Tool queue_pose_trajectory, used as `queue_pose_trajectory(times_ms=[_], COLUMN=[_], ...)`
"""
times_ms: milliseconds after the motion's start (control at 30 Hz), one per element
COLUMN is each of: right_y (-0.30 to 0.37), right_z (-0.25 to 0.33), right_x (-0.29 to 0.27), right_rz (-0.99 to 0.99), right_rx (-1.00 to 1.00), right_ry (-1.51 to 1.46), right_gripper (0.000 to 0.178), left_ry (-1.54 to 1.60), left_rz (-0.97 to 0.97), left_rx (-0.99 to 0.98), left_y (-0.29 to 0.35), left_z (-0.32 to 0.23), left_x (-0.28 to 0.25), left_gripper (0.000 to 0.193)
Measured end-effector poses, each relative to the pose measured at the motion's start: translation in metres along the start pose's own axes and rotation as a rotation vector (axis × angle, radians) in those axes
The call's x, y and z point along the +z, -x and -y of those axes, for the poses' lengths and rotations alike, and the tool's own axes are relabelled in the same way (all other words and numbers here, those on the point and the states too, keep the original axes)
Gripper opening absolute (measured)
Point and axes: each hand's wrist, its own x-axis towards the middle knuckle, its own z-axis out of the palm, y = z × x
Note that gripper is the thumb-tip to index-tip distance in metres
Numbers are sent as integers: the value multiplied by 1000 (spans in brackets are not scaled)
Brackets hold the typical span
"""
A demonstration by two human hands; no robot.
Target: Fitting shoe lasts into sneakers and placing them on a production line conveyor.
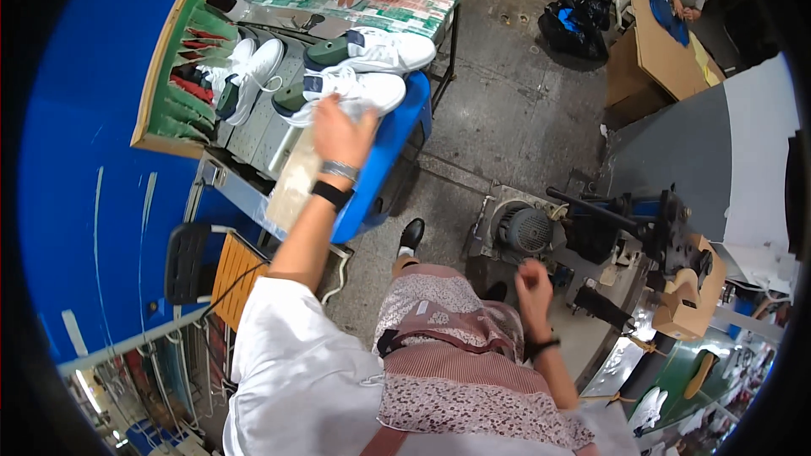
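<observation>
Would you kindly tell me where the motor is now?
In the head view, the motor is right of centre, just above the right hand in the picture.

Illumination: bright, diffuse. My left hand (342, 137) shows slight blur at the fingers. Fisheye distortion curves the blue wall (89, 228) into black corners.

The near shoe (384, 91), white and green-heeled, lay toe to the right, just beside the far shoe (393, 49), coloured alike.
</observation>
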Motion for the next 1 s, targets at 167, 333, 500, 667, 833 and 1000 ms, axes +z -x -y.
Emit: queue_pose_trajectory(times_ms=[167,333,500,667,833,1000], right_y=[-218,-303,-330,-274,-104,111], right_z=[216,366,370,298,260,185], right_x=[155,298,319,298,136,-29], right_rz=[159,247,328,58,-75,-187], right_rx=[-523,-456,-712,-667,-489,266], right_ry=[267,583,943,344,-67,-316], right_gripper=[47,76,25,40,46,41], left_ry=[-207,-155,-91,32,167,229], left_rz=[315,230,182,221,341,486], left_rx=[-172,30,136,348,491,790], left_y=[-111,-109,-111,-94,-40,35], left_z=[63,95,114,143,125,61], left_x=[-4,4,35,13,-43,-76], left_gripper=[54,47,41,43,40,34])
